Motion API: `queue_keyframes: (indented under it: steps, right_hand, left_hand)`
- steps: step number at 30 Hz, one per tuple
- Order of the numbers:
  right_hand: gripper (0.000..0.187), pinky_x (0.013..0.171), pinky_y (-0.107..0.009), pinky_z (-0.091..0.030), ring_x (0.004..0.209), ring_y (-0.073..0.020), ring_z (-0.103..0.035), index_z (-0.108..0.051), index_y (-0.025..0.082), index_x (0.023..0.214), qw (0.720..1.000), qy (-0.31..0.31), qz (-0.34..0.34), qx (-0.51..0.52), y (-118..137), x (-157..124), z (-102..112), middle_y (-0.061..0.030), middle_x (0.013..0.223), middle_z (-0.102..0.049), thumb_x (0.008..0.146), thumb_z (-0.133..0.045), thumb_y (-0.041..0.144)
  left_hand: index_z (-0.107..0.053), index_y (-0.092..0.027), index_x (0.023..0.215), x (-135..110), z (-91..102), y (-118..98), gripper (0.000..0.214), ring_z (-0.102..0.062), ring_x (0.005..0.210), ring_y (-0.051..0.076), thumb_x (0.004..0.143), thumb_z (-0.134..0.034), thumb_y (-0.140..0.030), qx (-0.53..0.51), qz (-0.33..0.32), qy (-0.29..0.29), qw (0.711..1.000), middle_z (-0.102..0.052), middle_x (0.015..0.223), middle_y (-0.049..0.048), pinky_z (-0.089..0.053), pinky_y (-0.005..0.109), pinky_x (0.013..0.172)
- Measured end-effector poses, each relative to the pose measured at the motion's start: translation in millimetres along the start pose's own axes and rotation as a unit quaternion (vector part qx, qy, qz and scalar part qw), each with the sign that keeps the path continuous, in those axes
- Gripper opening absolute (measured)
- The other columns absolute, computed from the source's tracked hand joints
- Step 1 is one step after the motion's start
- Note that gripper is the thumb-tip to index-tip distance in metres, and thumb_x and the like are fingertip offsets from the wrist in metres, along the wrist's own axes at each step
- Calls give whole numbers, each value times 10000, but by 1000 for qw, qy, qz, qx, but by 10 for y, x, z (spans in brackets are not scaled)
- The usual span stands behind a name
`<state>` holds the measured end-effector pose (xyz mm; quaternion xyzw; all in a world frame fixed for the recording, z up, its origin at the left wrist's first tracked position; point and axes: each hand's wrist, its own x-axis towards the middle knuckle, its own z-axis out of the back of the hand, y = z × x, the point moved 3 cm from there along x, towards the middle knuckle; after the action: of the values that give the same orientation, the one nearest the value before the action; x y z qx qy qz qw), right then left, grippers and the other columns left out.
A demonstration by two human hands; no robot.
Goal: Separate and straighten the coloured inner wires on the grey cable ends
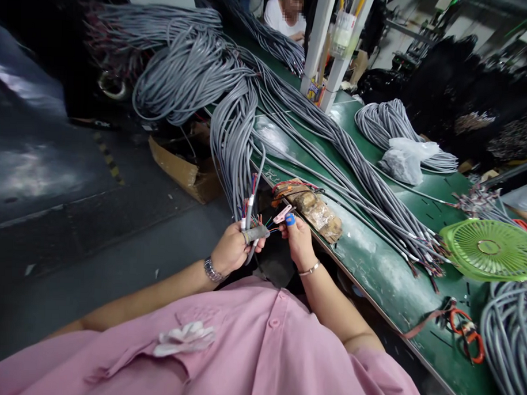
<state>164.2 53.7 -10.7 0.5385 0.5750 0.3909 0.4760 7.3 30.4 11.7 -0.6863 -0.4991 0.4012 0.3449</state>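
Note:
My left hand (232,246), with a watch at the wrist, is closed around several grey cables (250,205) whose stripped ends show thin coloured wires. A grey wrapping covers one of its fingers. Just to the right, my right hand (300,243) is closed in a pinch, with a blue cover on one fingertip. It grips a small pink tool (282,214), whose exact kind I cannot make out. Thin coloured wires (273,228) stretch between the two hands; whether the right fingers also pinch them is hidden.
Long grey cable bundles (334,145) cross the green table (373,288). A taped wooden block (319,210) lies near its edge. Further right are a green fan (489,247) and orange-handled scissors (468,334). A cardboard box (178,168) stands below; a person (283,17) sits behind.

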Motion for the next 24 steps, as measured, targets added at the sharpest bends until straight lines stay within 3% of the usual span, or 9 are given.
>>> queue_keyframes:
  steps: [3,8,12,17,24]
  right_hand:
    - [437,526,-207,-397,542,-81,-465,-640,165,743,998,-36,45,-15,-10,1,4,6,629,-582,801,-572,593]
    - [477,581,-225,-471,632,-101,-534,-652,178,857,985,61,-66,150,-58,59,-79,-17,758,-615,767,-584,641]
    - [392,591,-196,-465,620,-82,-513,-658,175,824,968,55,-85,231,-34,91,-133,11,703,-585,739,-685,557]
    - [362,580,-194,-458,603,-82,-502,-661,173,804,966,38,-78,242,-44,97,-145,5,701,-603,757,-682,531]
    - [556,598,-233,-506,636,-115,-565,-657,170,841,955,79,-150,245,-59,73,-101,-28,711,-632,782,-506,703]
  left_hand:
    - [-591,-139,793,19,-24,-21,231,-482,383,82,699,-733,-294,1,3,5,1000,-602,502,3,-209,179,347]
    - [-585,-131,734,49,-40,-5,223,-443,363,67,697,-730,-296,9,6,20,1000,-587,484,4,-221,179,350]
    - [-587,-133,731,93,-35,48,205,-455,371,70,705,-722,-284,13,10,24,1000,-590,489,4,-213,179,350]
    - [-593,-128,704,111,-25,103,188,-438,362,61,705,-718,-268,27,15,26,999,-584,477,3,-206,180,348]
    - [-599,-143,785,-3,26,108,193,-471,389,77,719,-716,-281,11,-6,8,1000,-596,501,-5,-283,188,372]
